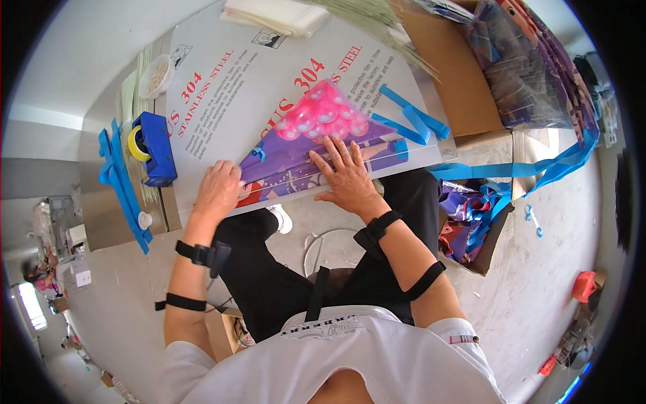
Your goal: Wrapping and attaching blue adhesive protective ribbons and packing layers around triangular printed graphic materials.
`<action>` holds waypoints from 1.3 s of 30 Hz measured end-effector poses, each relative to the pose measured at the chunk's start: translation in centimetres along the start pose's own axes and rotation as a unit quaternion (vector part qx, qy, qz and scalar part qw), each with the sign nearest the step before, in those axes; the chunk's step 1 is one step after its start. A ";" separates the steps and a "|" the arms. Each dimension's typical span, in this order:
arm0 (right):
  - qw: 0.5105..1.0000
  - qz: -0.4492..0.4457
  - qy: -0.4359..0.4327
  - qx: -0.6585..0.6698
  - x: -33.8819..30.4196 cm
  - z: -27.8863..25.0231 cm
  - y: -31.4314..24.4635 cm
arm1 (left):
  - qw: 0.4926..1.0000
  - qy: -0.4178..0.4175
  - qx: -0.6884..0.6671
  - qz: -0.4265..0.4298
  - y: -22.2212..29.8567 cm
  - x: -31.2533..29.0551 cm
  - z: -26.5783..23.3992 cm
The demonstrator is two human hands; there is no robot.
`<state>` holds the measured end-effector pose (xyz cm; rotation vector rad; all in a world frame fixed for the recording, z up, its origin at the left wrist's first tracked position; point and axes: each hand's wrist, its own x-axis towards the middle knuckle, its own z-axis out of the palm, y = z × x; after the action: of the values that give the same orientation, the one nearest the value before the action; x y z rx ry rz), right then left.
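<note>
On the pale grey, film-covered tabletop panel (pixel 235 101), by its near edge, lies a glossy purple-and-pink folded plastic sheet (pixel 296 149); the right hand (pixel 346 175) rests on it, palm down, fingers spread — the left hand (pixel 219 191) curls at its left corner, whether pinching I cannot tell; uneven pressure could let the slick layers slip askew; whatever the right palm covers is hidden, the left thumb unclear.
</note>
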<state>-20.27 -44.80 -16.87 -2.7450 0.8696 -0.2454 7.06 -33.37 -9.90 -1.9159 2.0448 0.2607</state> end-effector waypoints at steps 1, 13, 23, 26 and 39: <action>1.000 -0.001 -0.001 0.000 0.0 0.1 0.0 | 0.988 0.130 -0.073 -0.026 1.8 0.2 0.7; 0.999 0.021 0.031 0.001 -0.5 -1.1 3.3 | 0.957 0.128 -0.176 -0.192 8.1 0.7 5.7; 1.000 -0.004 0.009 0.023 -0.6 -1.8 4.2 | 0.955 0.130 -0.192 -0.183 7.4 0.1 6.3; 1.000 0.003 0.015 0.010 -0.8 -1.1 4.8 | 0.952 0.183 -0.175 -0.173 7.3 0.6 6.6; 1.000 0.002 0.015 -0.003 -0.6 -1.3 4.4 | 0.857 0.096 -0.396 -0.315 -2.3 1.2 4.5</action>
<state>-23.49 -48.18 -16.94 -2.7525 0.8843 -0.2847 9.79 -33.12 -14.28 -3.0848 1.3458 0.8694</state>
